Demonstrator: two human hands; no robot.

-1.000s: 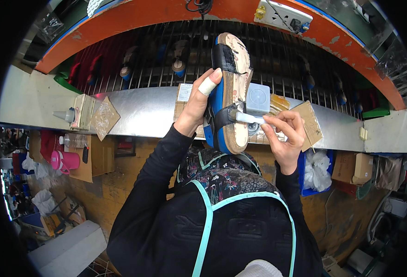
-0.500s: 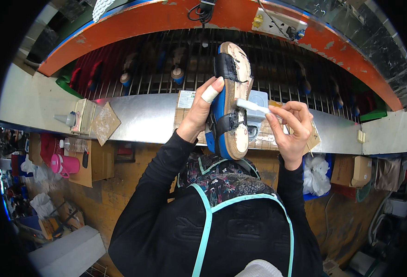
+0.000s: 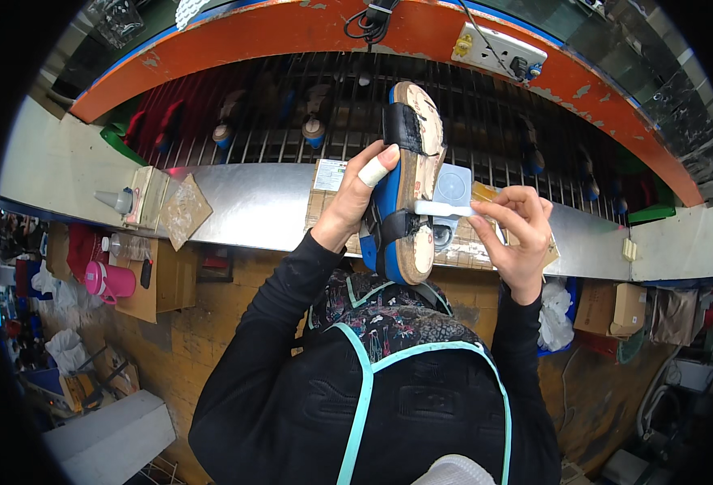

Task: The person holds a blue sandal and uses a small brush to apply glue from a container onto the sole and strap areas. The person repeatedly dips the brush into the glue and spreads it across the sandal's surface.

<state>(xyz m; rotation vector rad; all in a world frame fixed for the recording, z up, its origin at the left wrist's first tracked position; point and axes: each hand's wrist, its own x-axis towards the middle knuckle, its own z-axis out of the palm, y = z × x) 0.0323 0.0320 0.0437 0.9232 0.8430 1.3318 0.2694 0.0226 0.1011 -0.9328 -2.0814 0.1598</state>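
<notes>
Wht tool (image 3: 447,209) lower now; R hand (image 3: 518,238) pinching.

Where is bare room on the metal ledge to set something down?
Left: metal ledge between the brown board and the central cardboard. Right: a patch between the right hand and the pale block. Crowded: the middle, where a grey box shows beside the held sandal.

A silvery metal worktop (image 3: 247,194) curves across the middle of the frame, carrying a cardboard square (image 3: 185,212) at centre left and, near the centre, brown cardboard (image 3: 468,254) under a pale container (image 3: 453,184), while a barred rack (image 3: 276,145) in the upper centre bears shoes (image 3: 314,128).
</notes>
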